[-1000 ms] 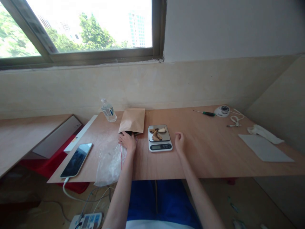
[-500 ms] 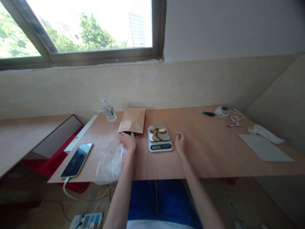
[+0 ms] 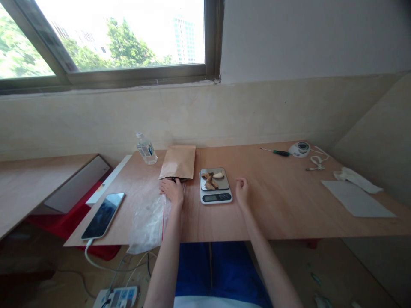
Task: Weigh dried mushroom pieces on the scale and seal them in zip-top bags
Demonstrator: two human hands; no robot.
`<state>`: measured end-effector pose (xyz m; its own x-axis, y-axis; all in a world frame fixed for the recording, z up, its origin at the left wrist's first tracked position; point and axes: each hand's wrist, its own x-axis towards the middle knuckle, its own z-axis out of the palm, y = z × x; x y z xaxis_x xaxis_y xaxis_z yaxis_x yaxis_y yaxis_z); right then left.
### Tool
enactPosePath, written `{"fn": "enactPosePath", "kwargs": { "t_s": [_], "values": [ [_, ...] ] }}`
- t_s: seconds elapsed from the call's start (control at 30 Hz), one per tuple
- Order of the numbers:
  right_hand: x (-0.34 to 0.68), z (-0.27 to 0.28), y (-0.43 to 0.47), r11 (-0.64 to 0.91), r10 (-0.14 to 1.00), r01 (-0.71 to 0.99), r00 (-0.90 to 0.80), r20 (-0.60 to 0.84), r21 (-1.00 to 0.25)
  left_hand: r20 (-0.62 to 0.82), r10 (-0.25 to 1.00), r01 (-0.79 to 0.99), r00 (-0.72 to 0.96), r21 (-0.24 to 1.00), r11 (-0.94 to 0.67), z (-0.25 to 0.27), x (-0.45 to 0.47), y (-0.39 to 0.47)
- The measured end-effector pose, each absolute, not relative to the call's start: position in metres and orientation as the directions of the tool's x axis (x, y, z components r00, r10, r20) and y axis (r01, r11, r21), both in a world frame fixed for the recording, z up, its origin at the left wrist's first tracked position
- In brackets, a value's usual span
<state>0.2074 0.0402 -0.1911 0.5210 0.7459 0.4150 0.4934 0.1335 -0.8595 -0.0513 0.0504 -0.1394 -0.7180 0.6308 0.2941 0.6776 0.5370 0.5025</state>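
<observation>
My left hand (image 3: pixel 172 190) lies at the open mouth of a brown paper bag (image 3: pixel 180 162), over the top of a clear plastic zip bag (image 3: pixel 146 224) with a red seal line. Its fingers look spread, the thumb towards the paper bag; their tips are partly hidden. Dark contents show in the paper bag's mouth. Right of it, a white kitchen scale (image 3: pixel 205 198) carries several brown and pale dried pieces (image 3: pixel 211 183) on its metal plate. My right hand (image 3: pixel 242 189) rests loosely closed on the table beside the scale, with nothing visible in it.
A water bottle (image 3: pixel 147 149) stands behind on the left, and a phone (image 3: pixel 103 216) on a charging cable lies at the left edge. Far right are a screwdriver (image 3: pixel 281 153), a white dome camera (image 3: pixel 299 149) with its cable, a grey sheet (image 3: pixel 356 199) and a white cloth (image 3: pixel 358 179).
My left hand has shifted very slightly, its fingers drawing in at the paper bag's mouth. The plastic bag has slid a little towards me. My right hand and the scale stay put.
</observation>
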Motion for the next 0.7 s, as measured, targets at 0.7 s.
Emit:
{"fn": "enactPosePath", "kwargs": {
  "t_s": [0.7],
  "values": [
    [0.187, -0.154, 0.010, 0.376, 0.738, 0.512, 0.337, 0.584, -0.772, 0.410, 0.826, 0.409, -0.386, 0.879, -0.246, -0.091, -0.020, -0.007]
  ]
}}
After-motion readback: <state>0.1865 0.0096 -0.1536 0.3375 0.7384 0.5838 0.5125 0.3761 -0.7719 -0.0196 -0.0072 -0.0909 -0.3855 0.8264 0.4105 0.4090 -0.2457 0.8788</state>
